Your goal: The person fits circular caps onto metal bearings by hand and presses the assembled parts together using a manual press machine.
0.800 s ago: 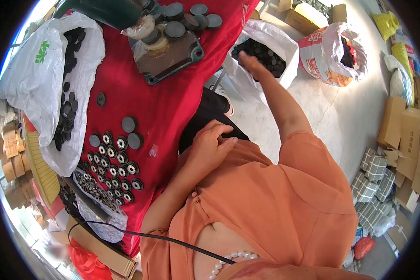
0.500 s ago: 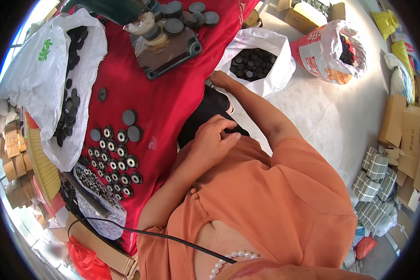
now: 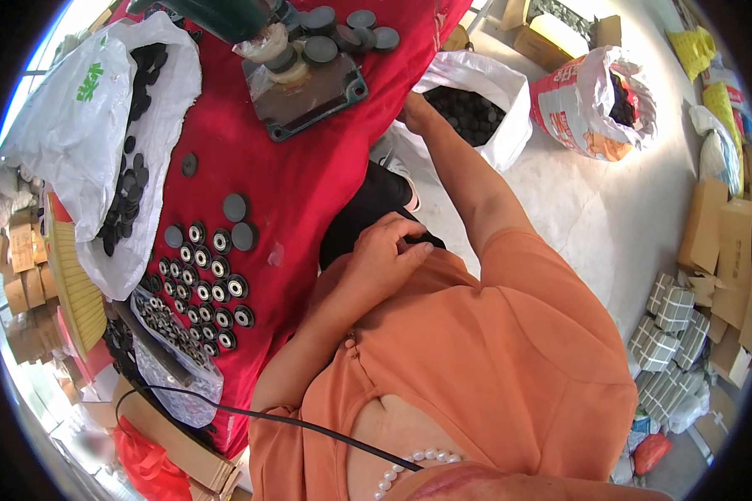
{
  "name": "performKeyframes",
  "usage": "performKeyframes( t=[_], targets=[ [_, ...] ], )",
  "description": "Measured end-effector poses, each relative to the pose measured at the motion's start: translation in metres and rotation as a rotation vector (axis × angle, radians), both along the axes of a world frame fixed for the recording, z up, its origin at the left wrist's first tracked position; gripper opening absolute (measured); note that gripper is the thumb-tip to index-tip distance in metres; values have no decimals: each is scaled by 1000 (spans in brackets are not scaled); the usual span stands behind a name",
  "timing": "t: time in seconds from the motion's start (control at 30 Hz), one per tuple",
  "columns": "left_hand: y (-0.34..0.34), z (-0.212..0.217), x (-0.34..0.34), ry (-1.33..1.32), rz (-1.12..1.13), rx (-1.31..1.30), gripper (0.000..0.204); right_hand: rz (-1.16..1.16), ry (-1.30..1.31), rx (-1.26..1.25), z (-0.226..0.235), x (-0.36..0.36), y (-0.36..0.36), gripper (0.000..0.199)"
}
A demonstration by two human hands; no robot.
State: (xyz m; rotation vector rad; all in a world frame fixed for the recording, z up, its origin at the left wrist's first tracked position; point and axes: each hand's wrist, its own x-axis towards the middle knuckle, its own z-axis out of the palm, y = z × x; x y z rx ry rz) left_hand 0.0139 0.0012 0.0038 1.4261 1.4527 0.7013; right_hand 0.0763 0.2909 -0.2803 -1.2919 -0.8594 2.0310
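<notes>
Dark discs (image 3: pixel 466 115) in the white sack (image 3: pixel 516 125) lay at three o'clock from your right hand (image 3: pixel 414 113), whose grip I couldn't judge; your left hand (image 3: pixel 386 250), fingers loosely parted, was farther off.

Three open sacks (image 3: pixel 514 129), one machine (image 3: pixel 309 98)
</notes>
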Motion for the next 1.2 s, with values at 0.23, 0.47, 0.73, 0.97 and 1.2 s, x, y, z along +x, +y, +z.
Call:
performKeyframes(
  t=[0.23,0.47,0.73,0.97,1.2],
  targets=[
    [6,-4,-5,2,15,36,26,-92,-672,572,63,73,-7,40],
    [23,15,2,-82,194,269,30,-298,-308,1339,303,51,-46,34],
    [62,38,6,-31,350,568,69,94,-709,1870,319,-24,-44,55],
    [94,51,-2,-90,524,546,76,168,-351,1766,316,-28,-26,38],
    [109,16,27,-77,336,537,69,26,-204,1815,294,34,-16,32]
  ],
)
